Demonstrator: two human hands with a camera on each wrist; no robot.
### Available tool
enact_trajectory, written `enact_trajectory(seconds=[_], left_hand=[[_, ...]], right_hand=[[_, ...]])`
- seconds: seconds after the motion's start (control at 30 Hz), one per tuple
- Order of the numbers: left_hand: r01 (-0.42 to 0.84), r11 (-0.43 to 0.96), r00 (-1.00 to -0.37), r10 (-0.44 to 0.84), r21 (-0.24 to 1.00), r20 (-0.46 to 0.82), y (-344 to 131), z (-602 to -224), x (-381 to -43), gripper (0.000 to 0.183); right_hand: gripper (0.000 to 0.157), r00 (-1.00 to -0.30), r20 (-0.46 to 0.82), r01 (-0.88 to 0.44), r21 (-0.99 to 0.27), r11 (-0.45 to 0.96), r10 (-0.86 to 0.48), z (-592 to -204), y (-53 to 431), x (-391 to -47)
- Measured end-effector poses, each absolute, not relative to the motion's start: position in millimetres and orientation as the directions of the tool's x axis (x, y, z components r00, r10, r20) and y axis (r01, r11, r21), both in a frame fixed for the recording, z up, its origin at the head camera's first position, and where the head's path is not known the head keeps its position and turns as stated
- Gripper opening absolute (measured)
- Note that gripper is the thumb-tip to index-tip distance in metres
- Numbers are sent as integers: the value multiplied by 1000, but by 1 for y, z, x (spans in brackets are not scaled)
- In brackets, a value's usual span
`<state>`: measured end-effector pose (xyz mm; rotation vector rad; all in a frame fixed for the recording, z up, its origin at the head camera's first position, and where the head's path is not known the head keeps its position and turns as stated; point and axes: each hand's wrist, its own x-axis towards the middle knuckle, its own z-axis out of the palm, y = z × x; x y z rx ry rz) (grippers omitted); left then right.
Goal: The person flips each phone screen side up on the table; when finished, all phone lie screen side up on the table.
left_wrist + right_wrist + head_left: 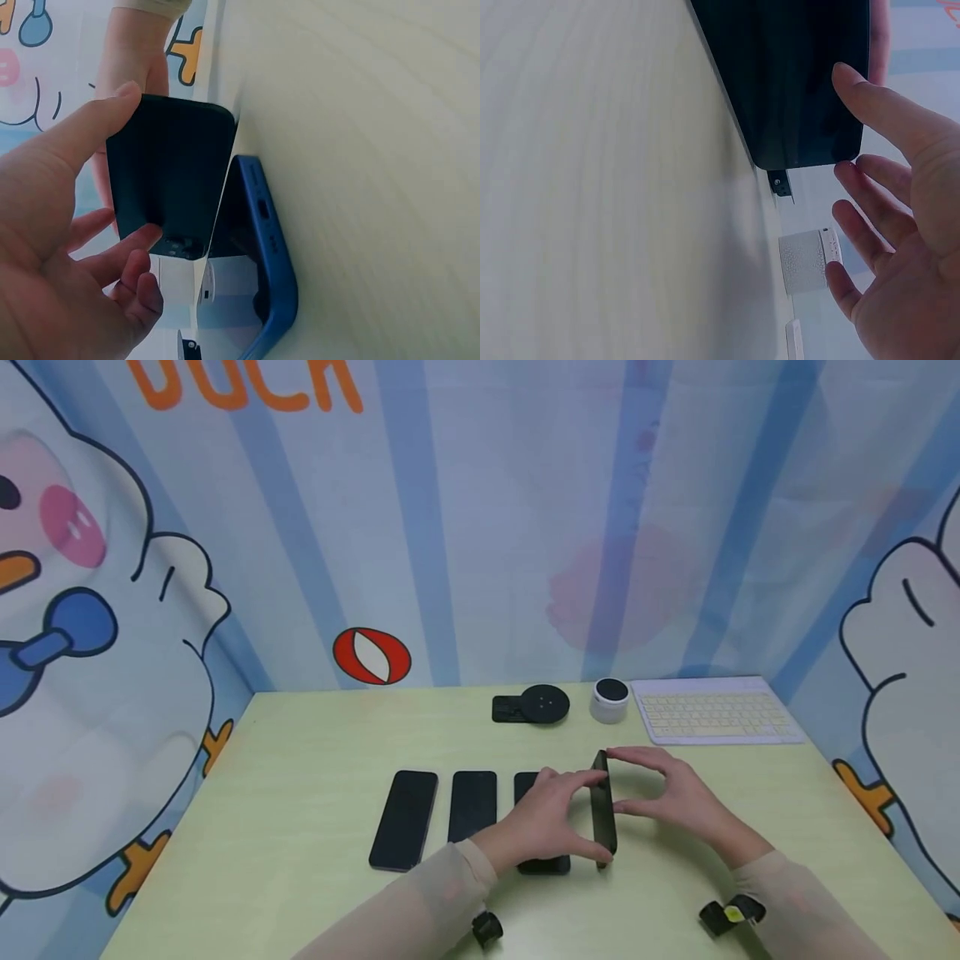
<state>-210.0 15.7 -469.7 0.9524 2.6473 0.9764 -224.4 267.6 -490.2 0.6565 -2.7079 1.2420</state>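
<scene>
A dark smartphone (603, 818) stands on its long edge on the table, held between both hands. My left hand (542, 821) has its thumb at the near end and a finger against the camera side (176, 176), as the left wrist view shows. From the right, my right hand (681, 799) puts its thumb on the dark glossy face (795, 82) and a fingertip at the far end. Flat under the left hand lies a phone with a blue edge (279, 255), partly hidden. Two more dark phones, one at far left (403, 820) and one beside it (473, 802), lie flat.
Behind the phones, a black round-headed stand (545, 704) lies near the table's back edge. To its right are a small white cylinder with a dark top (609, 700) and a white keyboard (716, 714). A printed curtain (495, 527) hangs behind the table (300, 760).
</scene>
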Motion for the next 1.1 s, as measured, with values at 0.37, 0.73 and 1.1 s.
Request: enact_trajectory(seconds=[0.37, 0.73, 1.1], left_hand=[[516, 557, -765, 642, 651, 57, -1, -470, -215, 94], [479, 557, -780, 624, 679, 38, -12, -471, -215, 92], [497, 594, -793, 607, 633, 53, -16, -473, -212, 92]], right_hand=[[74, -899, 252, -429, -678, 597, -359, -493, 258, -232], [81, -872, 178, -459, -626, 631, -457, -500, 257, -240], [86, -849, 150, -482, -615, 624, -507, -502, 262, -242]])
